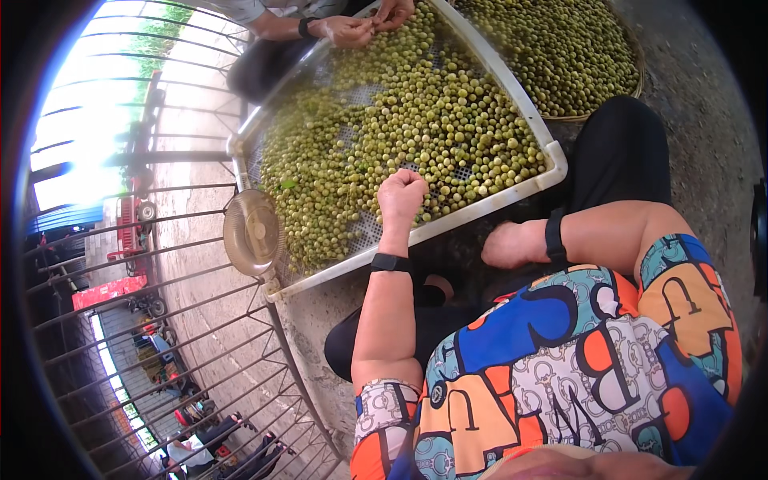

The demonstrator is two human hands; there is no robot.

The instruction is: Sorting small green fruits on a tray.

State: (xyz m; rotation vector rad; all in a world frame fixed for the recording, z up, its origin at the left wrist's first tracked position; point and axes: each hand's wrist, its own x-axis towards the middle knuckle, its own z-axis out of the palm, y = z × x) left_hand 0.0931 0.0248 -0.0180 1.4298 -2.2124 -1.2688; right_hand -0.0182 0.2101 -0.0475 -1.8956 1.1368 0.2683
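Note:
My left hand, a dark band at its wrist, is curled over the near part of a white perforated plastic tray. Small round green fruits are spread across the tray, with bare mesh showing in places. The left fingertips are turned away from me, so I cannot tell whether they pinch a fruit. Outside the tray's near rim, my right hand hangs low between my knees, its fingers bent down and hidden. A small green leaf lies among the fruits on the left.
A translucent amber plastic bowl sits at the tray's left corner. Beyond the right rim stands a round basket heaped with similar fruits. Another person's hands meet above the far end of the tray. Metal railings run along the left.

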